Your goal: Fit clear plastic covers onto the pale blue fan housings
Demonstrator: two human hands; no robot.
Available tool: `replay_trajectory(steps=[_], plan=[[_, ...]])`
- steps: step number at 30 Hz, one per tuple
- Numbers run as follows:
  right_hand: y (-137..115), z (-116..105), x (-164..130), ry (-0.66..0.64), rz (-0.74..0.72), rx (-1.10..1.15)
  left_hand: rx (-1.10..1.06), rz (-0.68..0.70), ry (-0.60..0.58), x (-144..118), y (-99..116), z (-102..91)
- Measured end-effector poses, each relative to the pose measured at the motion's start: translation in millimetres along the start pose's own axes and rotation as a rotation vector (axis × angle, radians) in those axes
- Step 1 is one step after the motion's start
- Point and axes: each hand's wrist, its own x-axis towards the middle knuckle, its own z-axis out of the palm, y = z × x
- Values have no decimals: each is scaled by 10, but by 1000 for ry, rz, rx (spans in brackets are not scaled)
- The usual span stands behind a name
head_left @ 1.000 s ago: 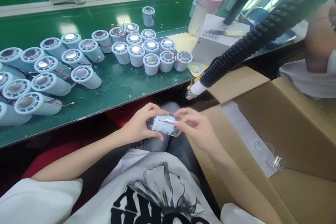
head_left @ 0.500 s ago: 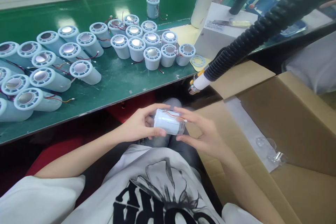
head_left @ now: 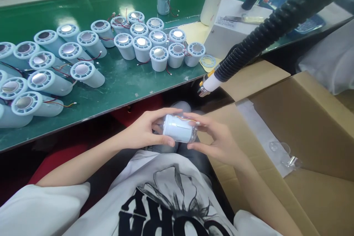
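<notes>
Presently both hands grip one white cylinder (head_left: 178, 129) over the lap, left hand (head_left: 145, 131) on its body, right hand (head_left: 218, 140) on the clear end cap (head_left: 193, 133); fitting appears underway, and seating it squarely likely needs firm, even pressure.

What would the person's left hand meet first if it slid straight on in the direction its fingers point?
Probably the right hand, which grips the far end of the same white cylinder the left hand holds; depth is unclear.
</notes>
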Motion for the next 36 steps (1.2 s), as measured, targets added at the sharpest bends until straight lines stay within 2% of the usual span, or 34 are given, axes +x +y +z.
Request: replay_trajectory(steps=[9,20,31,36], plan=[[-3,-14,-26,1,121,256,244,266,-36,-10,22,-45],[-39,-4,26,-11,358,522,296,320,-41,-9,-1,-59],[0,60,71,-10,483,768,341,387,-79,-10,-28,-92],[-22,87,92,-75,623,837,333,401,-80,-14,-13,-92]])
